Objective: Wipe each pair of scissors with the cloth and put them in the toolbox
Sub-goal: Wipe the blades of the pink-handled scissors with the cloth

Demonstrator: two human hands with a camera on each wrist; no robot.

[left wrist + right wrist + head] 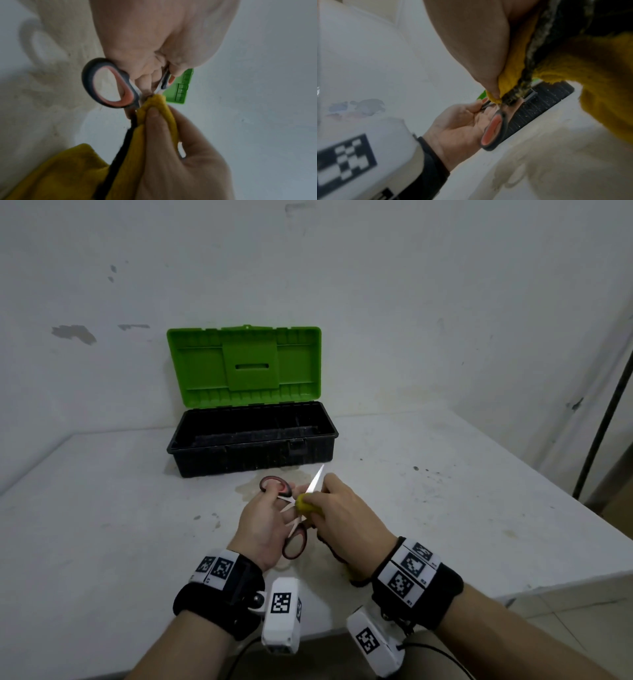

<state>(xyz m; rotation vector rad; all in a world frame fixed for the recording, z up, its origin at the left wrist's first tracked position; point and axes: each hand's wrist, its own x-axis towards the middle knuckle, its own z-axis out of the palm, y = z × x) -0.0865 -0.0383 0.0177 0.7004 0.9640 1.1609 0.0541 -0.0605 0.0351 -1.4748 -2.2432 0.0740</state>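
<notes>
My left hand [265,522] holds a pair of scissors [295,544] with black and red handles, spread wide open above the table, in front of the toolbox [253,453]. One bright blade [315,481] points up and away. My right hand [346,515] pinches a yellow cloth [305,505] round the scissors near the pivot. The left wrist view shows the handle loop [109,83] and my right thumb pressing the cloth [159,108] on the metal. From the right wrist, the cloth [510,81] meets the scissors [494,131] in my left hand [457,127].
The toolbox has a black body and a green lid [245,364] standing open against the wall. The white table [445,508] is stained, with a damp patch in front of the box. Its edge runs close on the right and front. A dark pole [603,419] stands at far right.
</notes>
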